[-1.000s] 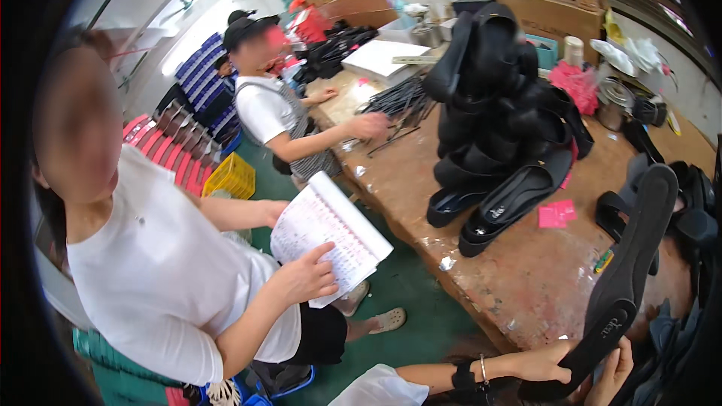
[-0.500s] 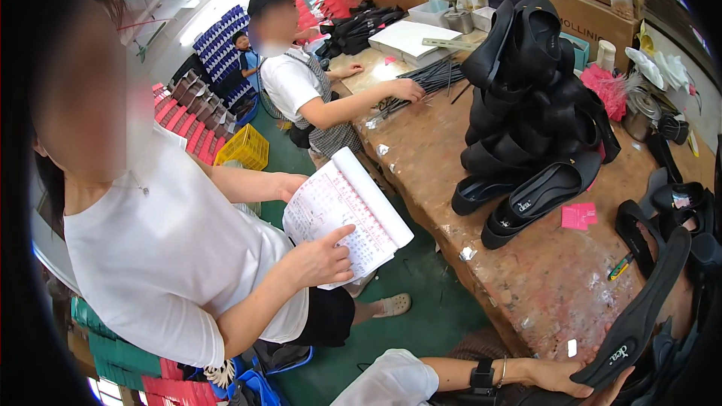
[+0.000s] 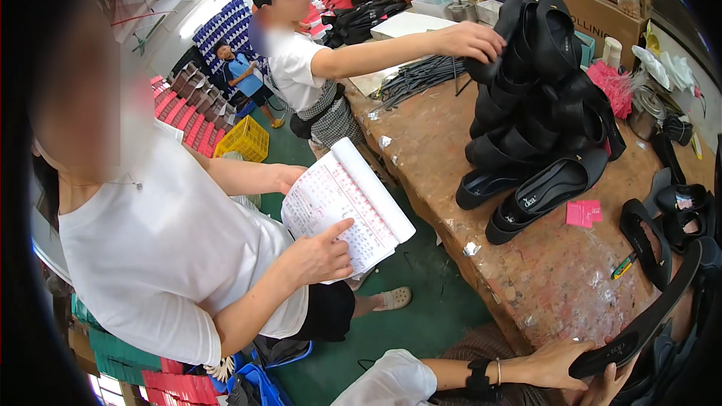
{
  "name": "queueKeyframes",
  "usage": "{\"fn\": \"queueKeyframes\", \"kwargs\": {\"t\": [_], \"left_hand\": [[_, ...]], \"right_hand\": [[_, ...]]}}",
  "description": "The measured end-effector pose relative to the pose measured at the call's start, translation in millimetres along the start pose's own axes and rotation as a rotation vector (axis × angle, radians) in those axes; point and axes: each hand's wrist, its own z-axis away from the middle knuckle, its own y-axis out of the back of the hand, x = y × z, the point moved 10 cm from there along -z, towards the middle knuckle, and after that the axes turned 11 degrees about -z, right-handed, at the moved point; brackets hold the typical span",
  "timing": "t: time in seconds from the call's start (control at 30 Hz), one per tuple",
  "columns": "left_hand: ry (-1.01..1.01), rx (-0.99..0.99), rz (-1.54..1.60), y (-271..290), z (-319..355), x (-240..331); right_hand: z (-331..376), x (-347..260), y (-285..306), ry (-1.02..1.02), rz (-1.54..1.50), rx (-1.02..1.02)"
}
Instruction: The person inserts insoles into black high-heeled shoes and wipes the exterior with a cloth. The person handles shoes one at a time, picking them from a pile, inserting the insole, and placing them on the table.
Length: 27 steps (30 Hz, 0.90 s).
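At the lower right, a slim black shoe (image 3: 653, 316) is held tilted, its printed insole facing up. My left hand (image 3: 553, 365), with a dark watch band and a bracelet at the wrist, closes on the shoe's near end. My right hand (image 3: 608, 387) grips it from below, and part of that hand is cut off by the dark rim. Beside them on the worktable (image 3: 519, 293) lie more black shoes (image 3: 645, 244), along with a green-and-yellow cutter (image 3: 623, 265).
A tall heap of black shoes (image 3: 538, 105) stands on the table, with pink tags (image 3: 583, 213) near it. To the left, a person in white points at a notebook (image 3: 346, 214). A co-worker's hand (image 3: 477, 43) reaches the heap. Dark strips (image 3: 421, 81) lie behind.
The co-worker's hand has moved from the dark strips to the top of the shoe heap. My left hand has shifted up slightly, and the held shoe has turned a little. A person in blue has come further into view.
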Motion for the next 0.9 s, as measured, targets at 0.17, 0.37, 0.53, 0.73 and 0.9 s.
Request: {"fn": "queueKeyframes", "kwargs": {"t": [0.17, 0.37, 0.53, 0.73, 0.9], "left_hand": [[0.063, -0.015, -0.105, 16.0, 1.9, 2.4], [0.086, -0.017, -0.162, 17.4, 2.0, 3.8], [-0.027, -0.067, -0.037, 14.1, 7.4, 15.7], [-0.153, -0.16, -0.008, -6.2, 5.7, 20.9], [-0.119, -0.334, -0.103, -20.3, 12.0, 24.1]], "right_hand": [[-3.8, 7.5, -2.3, -0.008, -0.052, -0.049], [-3.9, 8.0, -4.5, 0.004, -0.029, -0.042], [-2.8, 3.3, -0.7, 0.01, -0.06, -0.05], [0.1, 1.3, 9.3, -0.035, -0.017, 0.032], [4.2, 20.7, 47.3, -0.045, -0.018, 0.119]]}}
